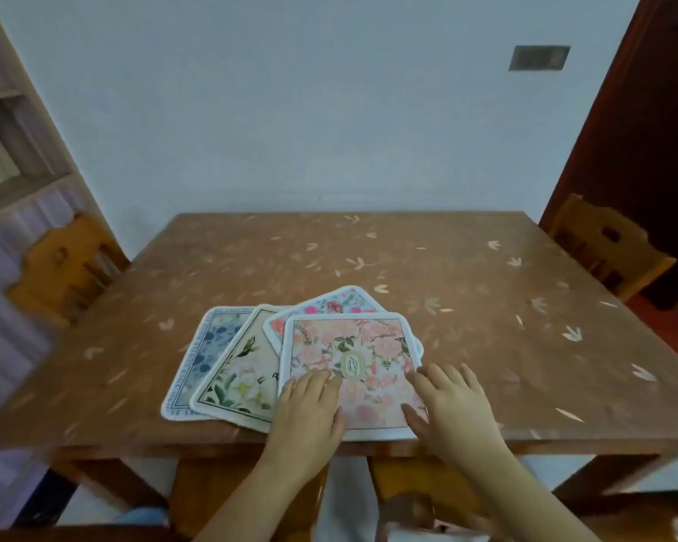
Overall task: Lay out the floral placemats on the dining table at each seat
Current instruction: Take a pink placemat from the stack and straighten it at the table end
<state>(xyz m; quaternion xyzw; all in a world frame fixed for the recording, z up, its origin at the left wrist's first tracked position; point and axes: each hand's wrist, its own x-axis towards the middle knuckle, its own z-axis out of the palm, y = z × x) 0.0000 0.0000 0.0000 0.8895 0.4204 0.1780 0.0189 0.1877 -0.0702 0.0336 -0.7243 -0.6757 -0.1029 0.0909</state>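
Four floral placemats lie fanned and overlapping near the front edge of the table [466,267]. The pink rose placemat [349,357] is on top; beneath it, a red-flowered placemat [331,305] shows only its far corner, a cream placemat [243,369] with white blooms extends to the left, and a blue-flowered placemat [196,357] lies lowest and leftmost, with border lettering too blurred to read. The left hand [310,408] rests flat on the top mat's near-left part, fingers extended and close together, gripping nothing. The right hand [453,408] rests flat over its right edge, fingers spread, likewise gripping nothing. Wooden chairs [61,267] stand at both sides, partly cut off.
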